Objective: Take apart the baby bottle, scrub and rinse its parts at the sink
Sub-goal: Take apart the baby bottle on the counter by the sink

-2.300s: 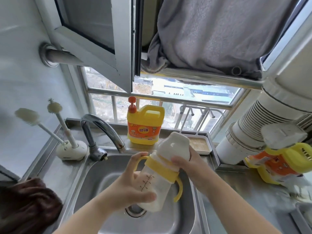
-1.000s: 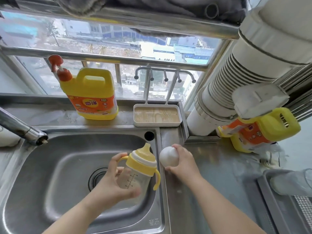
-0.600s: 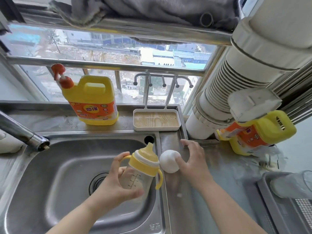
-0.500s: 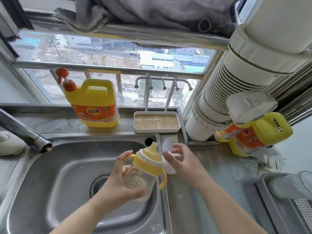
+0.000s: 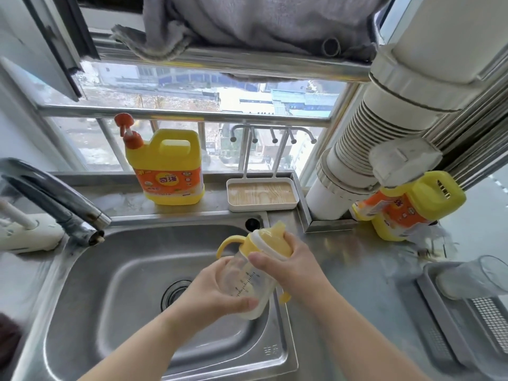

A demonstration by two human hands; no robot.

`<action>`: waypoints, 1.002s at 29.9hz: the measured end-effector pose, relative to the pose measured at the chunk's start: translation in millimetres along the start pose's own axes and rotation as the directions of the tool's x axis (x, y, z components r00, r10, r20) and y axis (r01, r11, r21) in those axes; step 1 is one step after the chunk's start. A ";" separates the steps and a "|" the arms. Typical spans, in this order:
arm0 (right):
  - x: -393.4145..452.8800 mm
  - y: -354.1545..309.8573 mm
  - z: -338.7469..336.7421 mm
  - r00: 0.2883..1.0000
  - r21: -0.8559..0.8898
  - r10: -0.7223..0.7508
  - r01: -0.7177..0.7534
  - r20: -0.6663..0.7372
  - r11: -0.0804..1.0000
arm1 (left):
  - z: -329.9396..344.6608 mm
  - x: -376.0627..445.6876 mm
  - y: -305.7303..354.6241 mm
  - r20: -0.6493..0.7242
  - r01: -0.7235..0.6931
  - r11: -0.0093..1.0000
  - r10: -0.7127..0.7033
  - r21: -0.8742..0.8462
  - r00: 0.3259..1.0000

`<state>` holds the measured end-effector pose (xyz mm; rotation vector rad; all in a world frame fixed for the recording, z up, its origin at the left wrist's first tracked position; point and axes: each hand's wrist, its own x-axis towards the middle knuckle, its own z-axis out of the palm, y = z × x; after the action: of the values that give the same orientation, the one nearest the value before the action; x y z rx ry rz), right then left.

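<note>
Left hand [image 5: 211, 292] wraps the clear graduated baby bottle body [image 5: 248, 287]; right hand [image 5: 286, 266] clamps the yellow screw collar with spout [image 5: 270, 242], centre frame, over the steel sink basin [image 5: 115, 284] right edge. Collar on, handles attached: disassembly looks barely begun; scrubbing, rinsing all left. Tap [image 5: 55, 199] dry, left. Yellow detergent jug [image 5: 167, 167] on ledge above.

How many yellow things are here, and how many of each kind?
Detergent jugs: 2, one upright behind the sink, one tilted at the right.
Baby bottle with yellow collar: 1.
Total: 3.
</note>
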<state>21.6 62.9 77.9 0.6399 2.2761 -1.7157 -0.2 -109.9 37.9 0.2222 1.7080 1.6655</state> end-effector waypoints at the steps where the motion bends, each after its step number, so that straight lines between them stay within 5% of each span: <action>1: -2.3 -1.6 -0.6 1.000 0.020 -0.013 0.013 0.010 1.000 | -1.1 -1.6 3.0 0.012 -0.025 1.000 0.025 -0.003 1.000; 9: -16.1 -15.6 -4.5 0.986 0.099 -0.146 0.137 0.080 0.986 | -13.1 -14.9 17.1 0.253 -0.065 0.984 0.106 -0.165 0.962; 12: -21.1 -22.1 -11.6 0.925 0.154 -0.215 0.174 0.314 0.973 | -7.9 -28.5 20.6 0.552 0.037 0.919 0.203 -0.392 0.809; 14: -24.6 -32.3 -22.0 0.844 0.181 -0.261 0.198 0.468 0.963 | -16.0 -30.7 25.8 0.590 -0.009 0.882 0.323 -0.471 0.739; 16: -26.3 -39.8 -32.7 0.870 0.055 -0.239 0.239 0.431 0.969 | -10.4 -25.6 28.1 0.574 -0.019 0.922 0.256 -0.386 0.778; 18: -24.2 -36.4 -42.4 0.964 -0.190 -0.224 0.249 0.145 0.950 | -18.1 -22.5 34.7 0.340 -0.064 0.970 0.143 -0.234 0.929; 20: -27.0 -34.6 -42.5 0.968 -0.247 -0.245 0.226 -0.048 0.942 | -24.2 -14.8 31.8 0.201 -0.128 0.981 0.155 -0.144 0.967; 26: -23.5 -33.7 -13.1 0.994 -0.101 -0.082 0.075 -0.067 0.992 | 0.3 4.3 26.0 0.033 -0.175 0.973 0.172 0.150 0.984; 30: -20.4 -19.3 -33.7 0.987 0.055 -0.153 0.151 0.043 0.987 | 4.5 13.2 23.7 0.283 -0.077 0.997 0.079 -0.021 0.956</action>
<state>33.4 86.4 113.1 0.4395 2.3080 -1.8427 -15.6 -95.1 55.4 0.5052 1.4915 1.6102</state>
